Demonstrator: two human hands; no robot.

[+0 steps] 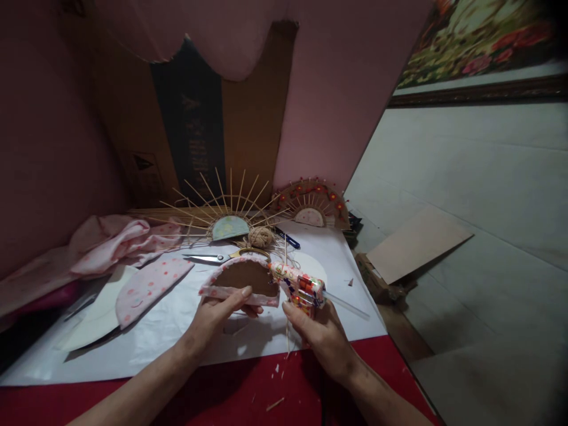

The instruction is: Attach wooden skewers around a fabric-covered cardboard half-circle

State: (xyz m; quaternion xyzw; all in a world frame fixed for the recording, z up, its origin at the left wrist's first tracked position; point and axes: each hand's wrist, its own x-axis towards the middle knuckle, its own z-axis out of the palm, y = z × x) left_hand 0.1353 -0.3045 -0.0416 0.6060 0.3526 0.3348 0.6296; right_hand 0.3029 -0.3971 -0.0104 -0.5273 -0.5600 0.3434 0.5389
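We see the left hand (224,305) pinching a half-round piece of brown card (244,279), thumb on top of its straight edge and fingers underneath. The piece is in front of us, held above the white sheet (168,340) on the table. Its long axis runs left to right, the right end a little nearer us; the straight edge faces us and the curve points away. Pink spotted cloth wraps its rim, and the brown side is turned up.

The right hand (322,331) is closed around the grip of a flowered glue gun (306,287), apart from the left. The gun's long axis slants, with its nozzle pointing left and slightly away, at the right part of the curved rim; we cannot tell whether it touches. A clear glue stick (348,303) juts from the back, toward the right.

On the floor, right of the table, we see what looks like a low carton (377,281) with a flat cardboard sheet (419,245) over it, its contents hidden from us. Scissors (208,258) lie just behind the half-round, near a ball of twine (261,236).
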